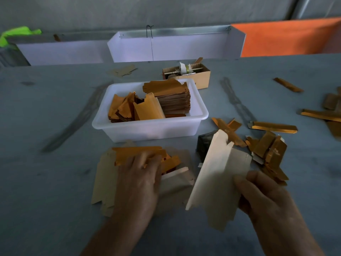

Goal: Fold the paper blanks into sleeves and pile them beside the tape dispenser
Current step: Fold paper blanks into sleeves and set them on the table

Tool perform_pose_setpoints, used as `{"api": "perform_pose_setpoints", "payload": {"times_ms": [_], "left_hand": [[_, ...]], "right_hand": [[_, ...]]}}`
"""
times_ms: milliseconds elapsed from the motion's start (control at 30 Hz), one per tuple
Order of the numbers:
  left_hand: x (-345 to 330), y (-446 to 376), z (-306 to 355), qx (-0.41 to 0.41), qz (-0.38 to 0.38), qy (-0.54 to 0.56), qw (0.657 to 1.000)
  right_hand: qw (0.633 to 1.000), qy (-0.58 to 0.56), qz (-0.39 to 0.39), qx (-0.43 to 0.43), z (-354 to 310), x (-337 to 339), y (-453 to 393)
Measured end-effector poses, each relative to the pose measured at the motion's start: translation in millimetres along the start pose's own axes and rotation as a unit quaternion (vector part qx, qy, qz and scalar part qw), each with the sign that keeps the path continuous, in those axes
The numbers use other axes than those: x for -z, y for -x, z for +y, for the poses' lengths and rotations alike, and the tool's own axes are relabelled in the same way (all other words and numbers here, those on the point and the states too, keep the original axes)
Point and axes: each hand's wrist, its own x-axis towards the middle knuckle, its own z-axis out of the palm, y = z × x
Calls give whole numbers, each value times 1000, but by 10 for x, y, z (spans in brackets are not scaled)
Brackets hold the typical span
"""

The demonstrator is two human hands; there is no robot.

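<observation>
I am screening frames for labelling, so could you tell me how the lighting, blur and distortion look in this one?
Head view: dim, flat light, so the left hand and right hand are dark; the left hand's fingers and the gold blanks under them are motion-blurred; the white tub is sharper; wide-angle bending curves the table edge; slight glare on a gold strip.

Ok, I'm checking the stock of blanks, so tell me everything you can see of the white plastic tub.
The white plastic tub is a translucent rectangular bin with a rolled rim, sitting flat on the grey table just beyond the hands. Inside, a neat stack of blanks fills the right side, and looser gold-faced pieces lean at the left. A small cardboard box stands behind it. Neither hand touches it.
</observation>
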Motion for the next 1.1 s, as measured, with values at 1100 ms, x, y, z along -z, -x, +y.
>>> {"api": "perform_pose_setpoints", "payload": {"times_ms": [1100], "left_hand": [[-38, 157, 614, 249, -254, 531, 769]], "right_hand": [[996, 78, 30, 27, -27, -5, 46]]}}
